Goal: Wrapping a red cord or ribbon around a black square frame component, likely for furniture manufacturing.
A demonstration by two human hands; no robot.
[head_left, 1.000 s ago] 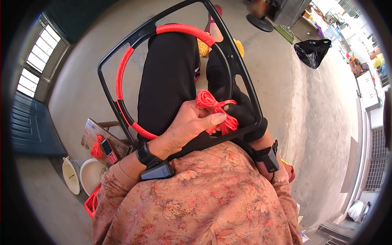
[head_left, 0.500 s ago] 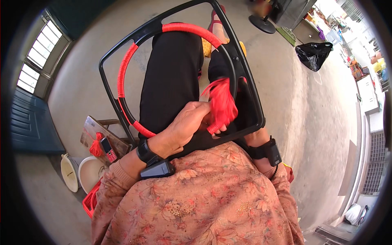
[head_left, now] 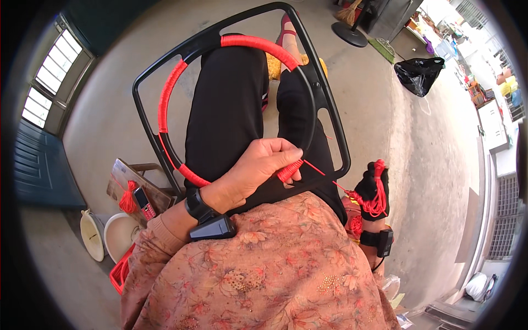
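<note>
A black frame (head_left: pixel 318 83) with a round inner ring lies over my lap, and red cord (head_left: pixel 258 42) is wound tightly round several stretches of the ring. My left hand (head_left: pixel 256 168) pinches the ring's near right part, thumb on the red winding (head_left: pixel 290 171). From there a taut red strand runs right to my right hand (head_left: pixel 367 187), which wears a black glove and is held out past the frame. It is closed on a hank of red cord (head_left: pixel 379 192), loops hanging over the glove. Some of its fingers are hidden by the cord.
At left stands a wooden stool (head_left: pixel 144 184) with a red cord bundle (head_left: pixel 127 198) and phone (head_left: pixel 144 202). Beside it are pale buckets (head_left: pixel 118 234) and a red basket (head_left: pixel 120 269). A black plastic bag (head_left: pixel 419 76) and green broom (head_left: pixel 383 49) lie at far right.
My right hand has swung from the ring out to the right with the cord hank, drawing the strand straight. My left hand stays at the winding; the frame has shifted slightly.
</note>
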